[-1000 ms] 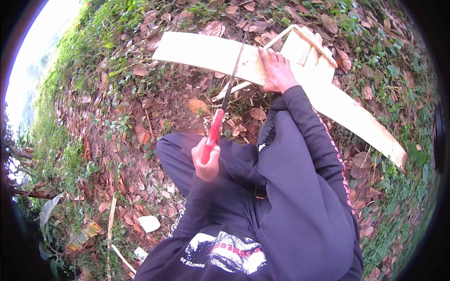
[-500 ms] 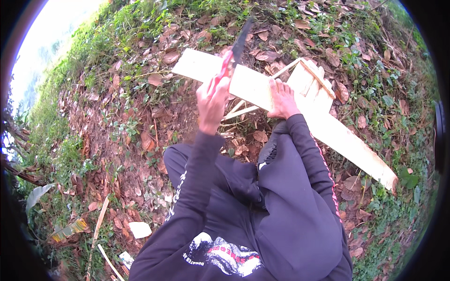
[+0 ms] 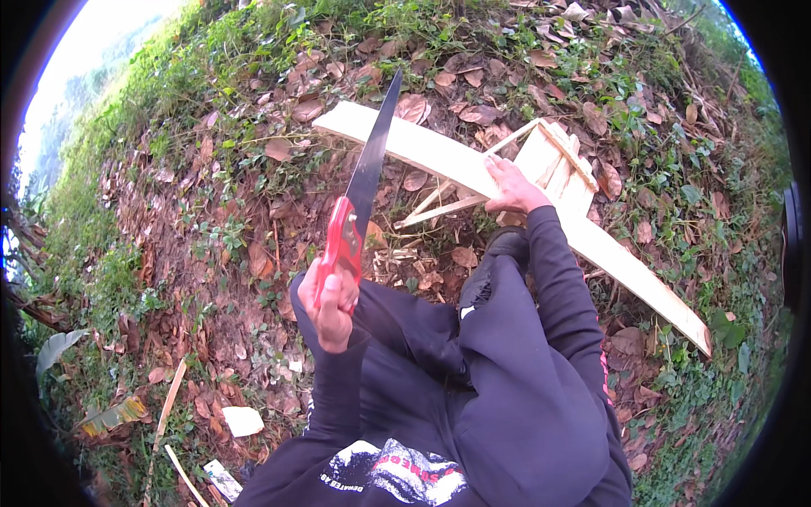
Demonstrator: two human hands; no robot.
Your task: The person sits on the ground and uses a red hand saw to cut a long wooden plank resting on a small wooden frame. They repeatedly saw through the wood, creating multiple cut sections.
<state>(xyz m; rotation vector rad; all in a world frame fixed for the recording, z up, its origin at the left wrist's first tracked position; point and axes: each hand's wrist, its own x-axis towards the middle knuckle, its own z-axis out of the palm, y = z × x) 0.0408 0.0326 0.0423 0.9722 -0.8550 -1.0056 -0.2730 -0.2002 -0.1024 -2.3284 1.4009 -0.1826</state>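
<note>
My left hand [image 3: 334, 300] is closed round the red handle of a hand saw [image 3: 372, 165]. Its dark blade points up and away, crossing over a long pale wooden plank [image 3: 625, 264] near the far left end; whether the teeth touch the wood I cannot tell. My right hand [image 3: 517, 188] presses on the plank's middle and grips it, fingers on the upper face and thumb at the near edge. Under and beyond the plank sits a small frame of pale wood pieces [image 3: 562, 165], with thin sticks [image 3: 439, 211] poking out on the near side.
My bent legs [image 3: 524, 372] and dark shoe [image 3: 498, 262] lie just below the plank. Dry leaves and green plants cover the sloping ground. Wood strips [image 3: 171, 401], a pale flat piece [image 3: 242, 421] and a small white packet [image 3: 221, 480] lie at the lower left.
My left hand has drawn the saw back toward me and to the left, and the blade now shows at full length. My right hand remains on the plank, its fingers closer together.
</note>
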